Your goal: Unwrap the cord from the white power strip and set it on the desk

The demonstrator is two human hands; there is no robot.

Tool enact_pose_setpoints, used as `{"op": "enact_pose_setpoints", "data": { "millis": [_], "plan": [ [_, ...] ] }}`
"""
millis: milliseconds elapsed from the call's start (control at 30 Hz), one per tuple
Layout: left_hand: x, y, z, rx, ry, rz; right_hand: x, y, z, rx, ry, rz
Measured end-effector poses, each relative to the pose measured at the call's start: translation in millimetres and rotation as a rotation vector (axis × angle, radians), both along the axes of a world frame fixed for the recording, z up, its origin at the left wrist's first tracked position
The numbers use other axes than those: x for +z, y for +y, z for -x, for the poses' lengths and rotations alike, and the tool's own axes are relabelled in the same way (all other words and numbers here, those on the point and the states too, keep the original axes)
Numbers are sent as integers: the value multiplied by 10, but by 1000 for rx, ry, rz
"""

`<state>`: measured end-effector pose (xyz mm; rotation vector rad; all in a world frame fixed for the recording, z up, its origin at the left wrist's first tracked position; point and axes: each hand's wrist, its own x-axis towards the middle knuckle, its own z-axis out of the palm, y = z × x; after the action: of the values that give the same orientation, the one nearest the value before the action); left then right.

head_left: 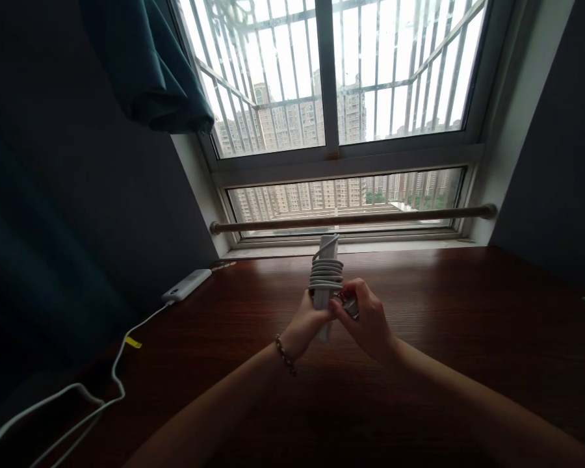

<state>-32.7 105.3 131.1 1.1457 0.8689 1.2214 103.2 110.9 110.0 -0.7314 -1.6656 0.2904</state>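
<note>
A white power strip (324,300) is held up over the wooden surface, its far end pointing at the window. Its white cord (326,274) is wound in several turns around the strip's middle. My left hand (308,322) is closed around the strip below the coils. Just to the right, my right hand (368,318) pinches the grey plug (351,307) at the cord's end, close against the strip. The plug's prongs seem to point toward the strip, but the fingers partly cover them.
Dark reddish wooden surface (443,305) lies under my hands. At left, another white power strip (188,286) lies with its white cord (119,364) trailing to the near left, a yellow tag (133,342) on it. A rail (355,221) crosses before the window; a blue curtain (160,84) hangs left.
</note>
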Motion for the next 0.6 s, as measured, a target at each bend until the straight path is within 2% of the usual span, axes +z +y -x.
{"op": "enact_pose_setpoints", "data": {
  "millis": [67, 133, 233, 333, 400, 500, 533, 600],
  "plan": [
    [43, 17, 59, -166, -148, 210, 76, -23, -18, 43, 12, -10],
    [58, 42, 110, -234, -240, 345, 143, -27, -43, 64, 33, -22],
    [58, 80, 147, -240, -353, 369, 186, 37, -105, 20, 87, -2],
    [75, 102, 173, -240, -451, 318, 171, 173, -199, -66, 145, 85],
    [97, 115, 210, -242, -497, 255, 159, 272, -269, -68, 219, 275],
    [122, 146, 290, -265, -502, 161, 166, 392, -360, 138, 369, 691],
    [124, 162, 315, -280, -486, 141, 171, 424, -385, 221, 415, 787],
    [119, 197, 351, -328, -446, 97, 176, 480, -425, 313, 504, 859]
  ]
}}
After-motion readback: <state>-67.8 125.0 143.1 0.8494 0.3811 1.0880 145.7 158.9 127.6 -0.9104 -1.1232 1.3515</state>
